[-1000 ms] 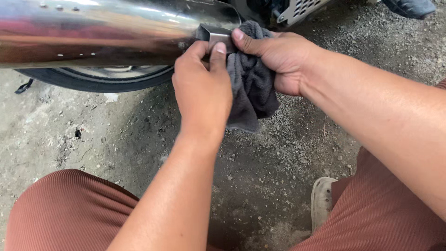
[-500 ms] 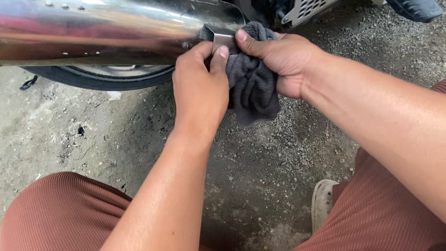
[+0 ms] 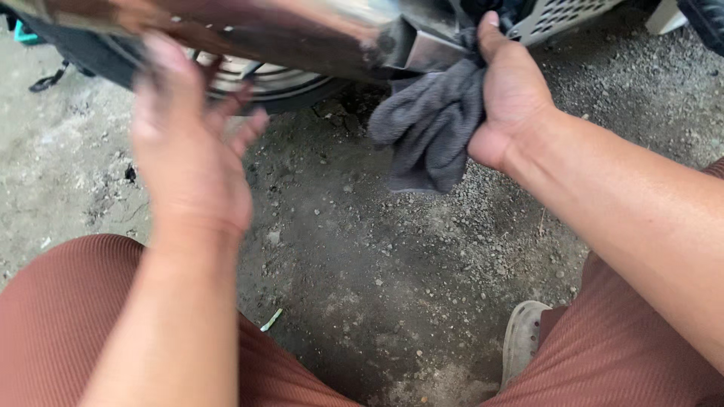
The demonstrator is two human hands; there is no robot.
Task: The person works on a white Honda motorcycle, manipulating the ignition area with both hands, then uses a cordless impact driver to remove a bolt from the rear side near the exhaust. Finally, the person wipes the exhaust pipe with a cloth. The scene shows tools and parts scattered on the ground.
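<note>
A shiny chrome exhaust pipe (image 3: pixel 249 30) runs across the top of the view, in front of a black tyre and wheel (image 3: pixel 271 83). My right hand (image 3: pixel 513 94) grips a dark grey cloth (image 3: pixel 430 124) and presses it against the pipe's right end, by a metal bracket (image 3: pixel 430 49). Most of the cloth hangs loose below the pipe. My left hand (image 3: pixel 188 151) is blurred, empty, fingers spread, held in the air just below the pipe and to the left of the cloth.
Rough grey gravel ground (image 3: pixel 377 249) lies below. My knees in rust-coloured ribbed trousers (image 3: pixel 53 316) frame the bottom corners. A pale sandal (image 3: pixel 524 339) shows at lower right. A perforated metal guard (image 3: pixel 558 15) sits at top right.
My left hand has let go of the pipe end beside the cloth and swung left, fingers apart. The right hand stays on the cloth at the pipe. The view has shifted.
</note>
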